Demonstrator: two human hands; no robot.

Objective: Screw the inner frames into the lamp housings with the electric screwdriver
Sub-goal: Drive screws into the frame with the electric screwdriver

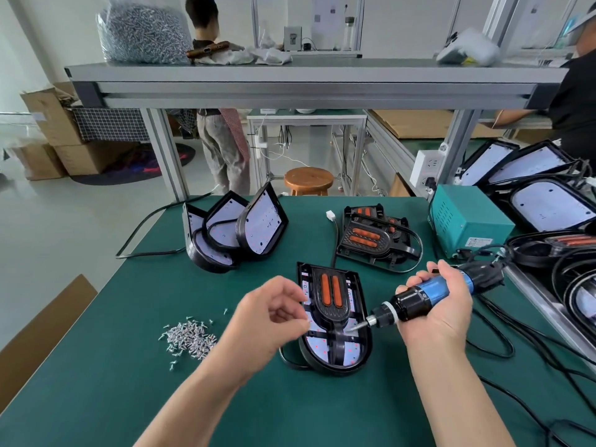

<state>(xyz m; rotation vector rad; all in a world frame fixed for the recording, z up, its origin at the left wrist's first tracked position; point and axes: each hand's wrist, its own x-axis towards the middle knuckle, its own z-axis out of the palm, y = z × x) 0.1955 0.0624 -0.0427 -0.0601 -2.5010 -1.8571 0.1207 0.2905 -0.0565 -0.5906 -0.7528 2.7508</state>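
We work at a green-matted bench. At its far side lean stacked black housings with white boards, and right of them lies a pile of spare black frames. Between our hands lies a black D-shaped lamp housing, with a black inner frame with two orange strips seated in it. Our right hand grips the blue-and-black electric screwdriver, its bit angled into the housing's right side. Our left hand hovers with fingers curled over the housing's left edge; we cannot tell whether it pinches anything. Loose silver screws lie heaped to its left.

Two bare arms show, elbow to fingers — the left hand and the right hand, both bare too.
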